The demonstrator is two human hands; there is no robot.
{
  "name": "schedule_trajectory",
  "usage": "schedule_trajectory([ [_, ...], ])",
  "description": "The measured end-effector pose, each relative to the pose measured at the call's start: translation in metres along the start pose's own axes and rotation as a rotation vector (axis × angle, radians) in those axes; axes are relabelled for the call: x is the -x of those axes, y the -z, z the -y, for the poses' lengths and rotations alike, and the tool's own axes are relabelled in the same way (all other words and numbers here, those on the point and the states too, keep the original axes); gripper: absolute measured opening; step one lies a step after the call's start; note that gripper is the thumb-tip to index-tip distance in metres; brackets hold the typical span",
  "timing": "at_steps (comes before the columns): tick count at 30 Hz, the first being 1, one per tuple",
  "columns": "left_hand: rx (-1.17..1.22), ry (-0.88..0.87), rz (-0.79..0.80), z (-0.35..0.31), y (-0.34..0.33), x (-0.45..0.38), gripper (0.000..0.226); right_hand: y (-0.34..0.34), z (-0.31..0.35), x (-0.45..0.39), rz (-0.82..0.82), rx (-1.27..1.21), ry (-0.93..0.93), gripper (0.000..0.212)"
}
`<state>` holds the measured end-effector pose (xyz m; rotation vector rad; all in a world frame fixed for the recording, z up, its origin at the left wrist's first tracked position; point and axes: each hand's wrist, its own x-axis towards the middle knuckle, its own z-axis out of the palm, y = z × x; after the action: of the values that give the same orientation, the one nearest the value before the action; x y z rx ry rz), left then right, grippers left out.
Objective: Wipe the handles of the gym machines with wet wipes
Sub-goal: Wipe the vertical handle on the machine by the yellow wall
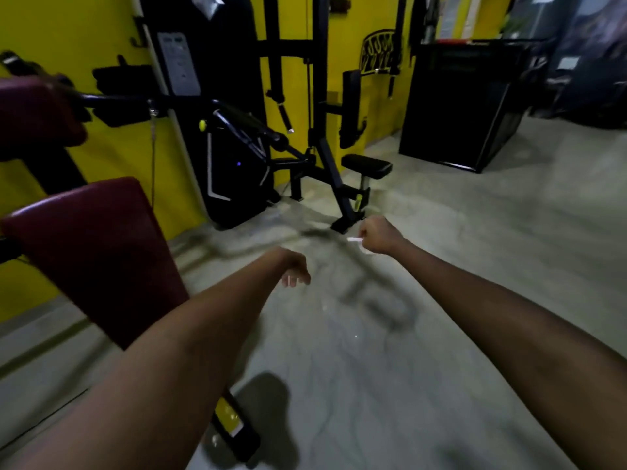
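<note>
Both of my arms reach forward over the grey floor. My right hand is curled into a fist and holds a small white wet wipe, which pokes out on its left side. My left hand hangs lower and to the left, its fingers loosely curled downward and holding nothing. Ahead stands a black gym machine with padded handles on an arm to its left and a small black seat. Neither hand touches the machine.
A maroon padded bench and a maroon pad stand at my left, with a black bar above. A black weight stack cover leans against the yellow wall. A black cabinet sits at the right back. Grey floor spreads to the right.
</note>
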<state>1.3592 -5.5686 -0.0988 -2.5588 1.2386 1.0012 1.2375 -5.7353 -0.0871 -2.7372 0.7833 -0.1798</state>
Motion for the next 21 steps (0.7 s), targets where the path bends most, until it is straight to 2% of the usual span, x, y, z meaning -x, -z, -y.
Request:
schedule_trajectory([
  [5, -0.026, -0.073, -0.073, -0.054, 0.033, -0.063, 0.039, 0.01, -0.069, -0.037, 0.042, 0.022, -0.067, 0.015],
  [9, -0.02, -0.119, -0.05, -0.087, 0.069, -0.121, 0.038, 0.015, -0.114, -0.084, 0.194, 0.157, -0.013, 0.02],
  [14, 0.037, -0.175, -0.08, -0.124, 0.127, -0.217, 0.037, 0.031, -0.174, -0.164, 0.291, 0.374, 0.012, 0.026],
  [21, 0.098, -0.217, -0.115, -0.177, 0.208, -0.332, 0.036, 0.058, -0.258, -0.264, 0.29, 0.481, 0.014, 0.021],
])
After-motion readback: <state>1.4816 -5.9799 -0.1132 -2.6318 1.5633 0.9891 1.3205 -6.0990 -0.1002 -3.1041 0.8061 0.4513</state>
